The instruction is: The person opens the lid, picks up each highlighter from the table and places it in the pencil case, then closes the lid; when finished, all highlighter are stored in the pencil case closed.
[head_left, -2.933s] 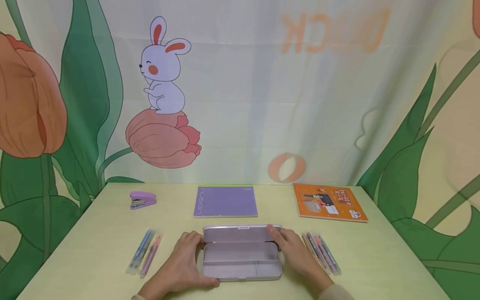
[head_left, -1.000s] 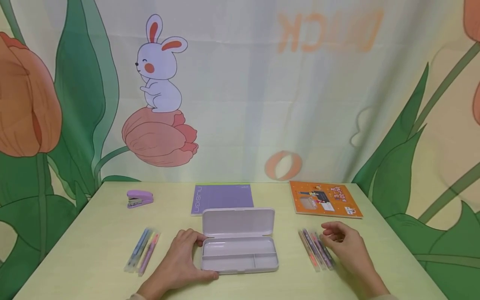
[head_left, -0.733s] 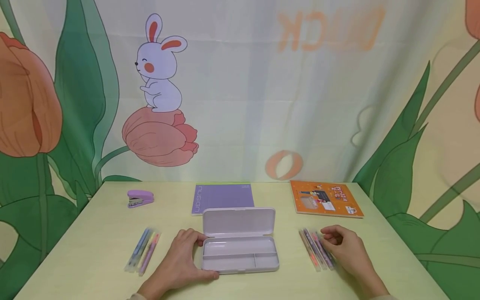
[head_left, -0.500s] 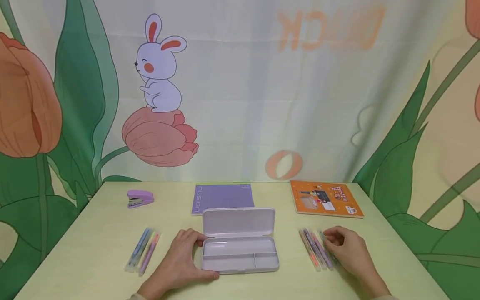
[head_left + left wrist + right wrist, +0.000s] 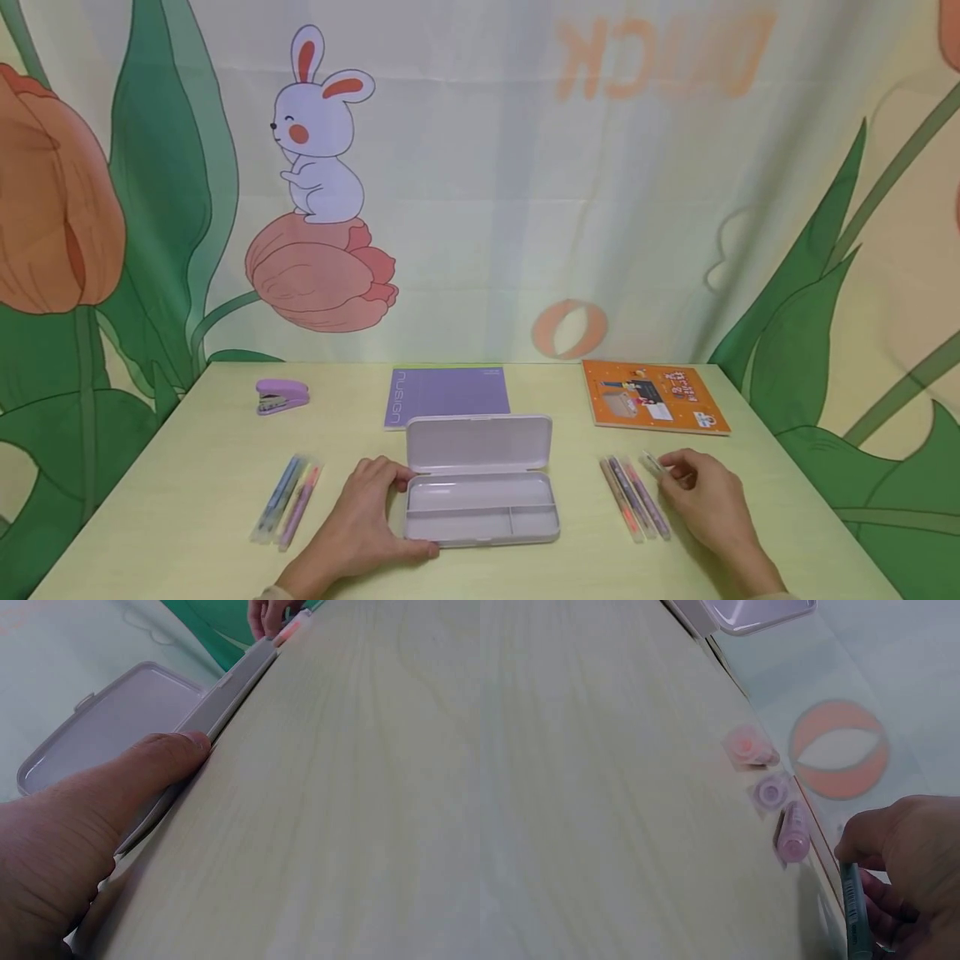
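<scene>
An open, pale grey-lilac pencil case (image 5: 477, 493) lies on the table with its lid raised at the back; its compartments look bare. My left hand (image 5: 367, 517) holds its left end, the thumb along the front edge and the fingers behind the corner. In the left wrist view that thumb (image 5: 169, 756) presses against the case's side wall. To the right, my right hand (image 5: 705, 500) pinches a slim greenish pen (image 5: 855, 911) between thumb and fingers. Several capped pens (image 5: 633, 500) lie side by side just left of that hand.
Another group of pens (image 5: 285, 502) lies left of my left hand. Behind stand a purple stapler (image 5: 282, 397), a purple notebook (image 5: 450, 393) partly covered by the raised lid, and an orange book (image 5: 652, 397). A printed curtain (image 5: 480, 183) hangs behind the table.
The case's lid has swung further back. My right hand left the case, reached the right-hand pens and took one, now drawn slightly away from the others. My left hand has stayed put.
</scene>
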Demonstrator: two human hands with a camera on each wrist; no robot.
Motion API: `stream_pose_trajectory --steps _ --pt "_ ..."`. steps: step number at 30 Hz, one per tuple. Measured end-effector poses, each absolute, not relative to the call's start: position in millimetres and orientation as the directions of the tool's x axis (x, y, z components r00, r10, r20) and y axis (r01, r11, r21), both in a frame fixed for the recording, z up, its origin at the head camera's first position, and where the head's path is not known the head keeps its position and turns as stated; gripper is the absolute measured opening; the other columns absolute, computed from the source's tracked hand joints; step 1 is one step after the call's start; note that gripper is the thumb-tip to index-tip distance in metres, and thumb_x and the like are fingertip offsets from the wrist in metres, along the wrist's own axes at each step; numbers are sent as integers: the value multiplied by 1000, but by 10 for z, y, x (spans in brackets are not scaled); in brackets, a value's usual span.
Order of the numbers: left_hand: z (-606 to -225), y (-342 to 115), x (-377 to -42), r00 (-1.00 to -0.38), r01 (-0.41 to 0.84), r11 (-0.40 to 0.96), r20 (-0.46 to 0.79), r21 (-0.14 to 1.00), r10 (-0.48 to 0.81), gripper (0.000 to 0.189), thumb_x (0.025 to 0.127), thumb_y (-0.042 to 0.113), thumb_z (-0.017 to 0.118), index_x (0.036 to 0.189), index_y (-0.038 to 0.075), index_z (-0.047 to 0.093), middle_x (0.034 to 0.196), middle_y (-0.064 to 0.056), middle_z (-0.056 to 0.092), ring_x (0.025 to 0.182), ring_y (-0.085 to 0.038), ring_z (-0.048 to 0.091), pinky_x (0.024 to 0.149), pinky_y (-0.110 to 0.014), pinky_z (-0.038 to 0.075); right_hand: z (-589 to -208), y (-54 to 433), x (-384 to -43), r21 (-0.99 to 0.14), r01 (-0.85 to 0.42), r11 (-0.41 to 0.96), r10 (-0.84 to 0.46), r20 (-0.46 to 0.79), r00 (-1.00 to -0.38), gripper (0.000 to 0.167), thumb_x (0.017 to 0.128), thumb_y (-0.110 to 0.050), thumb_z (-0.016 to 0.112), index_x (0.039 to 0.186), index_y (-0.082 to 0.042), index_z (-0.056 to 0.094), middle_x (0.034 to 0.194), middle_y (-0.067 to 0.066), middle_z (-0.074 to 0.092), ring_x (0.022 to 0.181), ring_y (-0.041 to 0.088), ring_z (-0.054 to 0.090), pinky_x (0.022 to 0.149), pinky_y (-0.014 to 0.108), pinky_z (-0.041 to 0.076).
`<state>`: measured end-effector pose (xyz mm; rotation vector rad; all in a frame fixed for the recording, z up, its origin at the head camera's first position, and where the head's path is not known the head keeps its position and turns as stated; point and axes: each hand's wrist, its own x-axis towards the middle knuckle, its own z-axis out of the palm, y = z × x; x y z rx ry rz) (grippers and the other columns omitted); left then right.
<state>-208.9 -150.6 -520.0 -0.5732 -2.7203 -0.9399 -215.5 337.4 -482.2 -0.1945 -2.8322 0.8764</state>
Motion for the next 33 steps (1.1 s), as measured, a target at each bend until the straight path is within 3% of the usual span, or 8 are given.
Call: stream_pose_trajectory --steps 9,21,33 --pt "-5205 -1516 -2091 -900 429 722 324 543 291 95 59 83 96 125 21 69 109 18 60 109 -8 50 98 -39 49 -4642 3148 -2129 -587 -45 808 108 222 -969 23 103 -12 74 126 -8 78 111 7 73 97 22 64 78 30 51" --pt "-5203 -1499 -2084 -902 428 712 314 557 297 96 59 82 96 126 20 69 109 19 60 109 -8 50 102 -42 50 -4379 2657 -2123 -610 -316 727 -36 426 -904 29 94 3 75 116 -16 82 98 -2 71 86 12 63 69 25 53" --pt "-5205 -1514 -2095 -903 425 717 311 553 295 96 59 81 97 127 20 69 110 18 59 110 -9 50 101 -41 49 -4212 2183 -2178 -616 -440 654 -151 463 -873 32 91 3 83 111 -21 84 100 -8 70 90 14 61 71 28 55"
